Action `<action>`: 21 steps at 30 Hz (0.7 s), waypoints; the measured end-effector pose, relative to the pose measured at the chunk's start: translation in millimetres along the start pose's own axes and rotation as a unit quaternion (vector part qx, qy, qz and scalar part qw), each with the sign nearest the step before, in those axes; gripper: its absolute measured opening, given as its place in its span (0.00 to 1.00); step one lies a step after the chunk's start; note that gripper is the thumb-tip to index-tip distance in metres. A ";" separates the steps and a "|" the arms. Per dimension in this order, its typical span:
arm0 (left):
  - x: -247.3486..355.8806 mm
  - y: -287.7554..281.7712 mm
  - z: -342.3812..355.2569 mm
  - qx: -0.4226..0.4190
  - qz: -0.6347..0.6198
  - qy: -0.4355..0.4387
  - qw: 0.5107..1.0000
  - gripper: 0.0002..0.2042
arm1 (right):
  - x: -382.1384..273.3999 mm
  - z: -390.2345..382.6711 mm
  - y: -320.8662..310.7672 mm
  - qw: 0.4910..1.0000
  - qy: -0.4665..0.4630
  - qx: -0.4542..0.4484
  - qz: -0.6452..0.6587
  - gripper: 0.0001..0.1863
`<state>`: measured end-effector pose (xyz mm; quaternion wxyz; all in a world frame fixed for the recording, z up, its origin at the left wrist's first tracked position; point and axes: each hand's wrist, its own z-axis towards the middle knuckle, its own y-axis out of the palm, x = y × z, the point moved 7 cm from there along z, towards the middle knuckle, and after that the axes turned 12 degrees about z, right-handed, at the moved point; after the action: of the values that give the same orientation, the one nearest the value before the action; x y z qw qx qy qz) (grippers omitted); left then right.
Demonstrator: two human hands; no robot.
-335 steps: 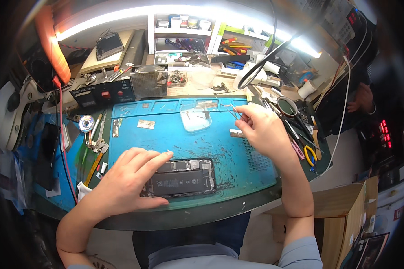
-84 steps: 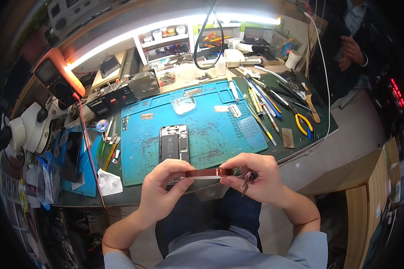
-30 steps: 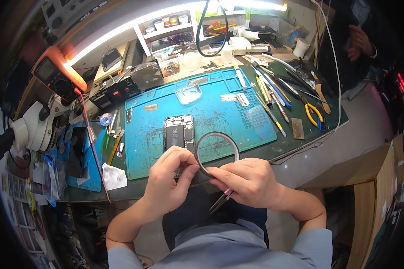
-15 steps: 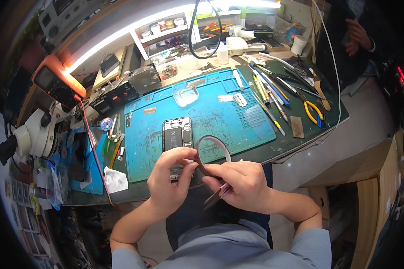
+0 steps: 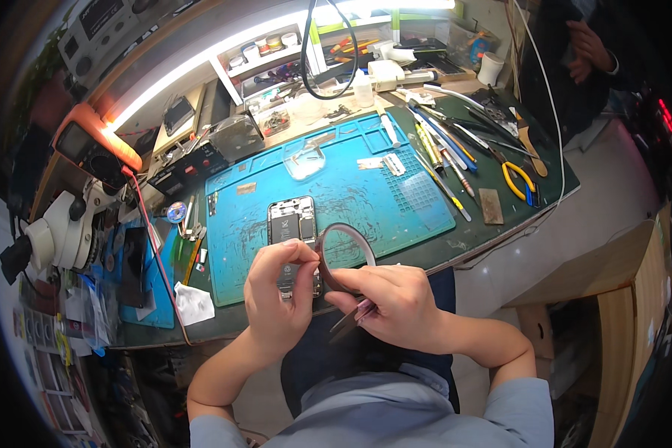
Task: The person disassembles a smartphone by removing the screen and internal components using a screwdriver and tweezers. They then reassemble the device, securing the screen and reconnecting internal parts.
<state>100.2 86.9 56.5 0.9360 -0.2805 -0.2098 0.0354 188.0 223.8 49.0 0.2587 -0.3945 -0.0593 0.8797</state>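
Observation:
A narrow ring of dark brown tape stands on edge between my hands, its pale core showing inside. My left hand is closed, thumb and forefinger pinching at the tape's left edge. From the other side my right hand grips the lower part of the roll. That same hand also has a dark-bladed tool with a pinkish handle tucked in its fingers, pointing down; its kind is partly hidden. Behind my left fingers lies an opened smartphone with battery and board exposed, its lower part partly covered by my hand.
The phone rests on a blue work mat. Yellow-handled pliers and several pens and tools lie at the right. On the left are an orange multimeter, a microscope and a white tissue. A black cable loop hangs above; another person's hands show at far right.
The view has shifted slightly. Both hands stay on the tape roll, which has turned a little and sits slightly more to the left.

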 end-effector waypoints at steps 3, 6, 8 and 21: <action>-1.8 1.5 7.9 0.011 -0.022 -0.003 1.000 0.21 | 0.5 0.9 1.6 1.000 -0.008 0.004 0.005 0.15; -5.3 0.2 26.2 0.005 -0.002 0.011 1.000 0.21 | 2.9 -0.8 2.0 1.000 -0.019 0.006 -0.016 0.12; -3.8 2.5 29.4 -0.024 0.038 0.031 0.998 0.23 | 5.6 -0.3 0.1 0.999 -0.023 0.007 -0.040 0.10; 2.8 7.0 61.6 -0.050 0.057 0.106 0.991 0.18 | 37.3 14.6 6.0 0.996 0.044 0.077 -0.008 0.07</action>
<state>77.7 124.7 100.2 0.9343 -0.3404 -0.0943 0.0487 154.2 238.8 32.3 0.2978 -0.4107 0.0171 0.8616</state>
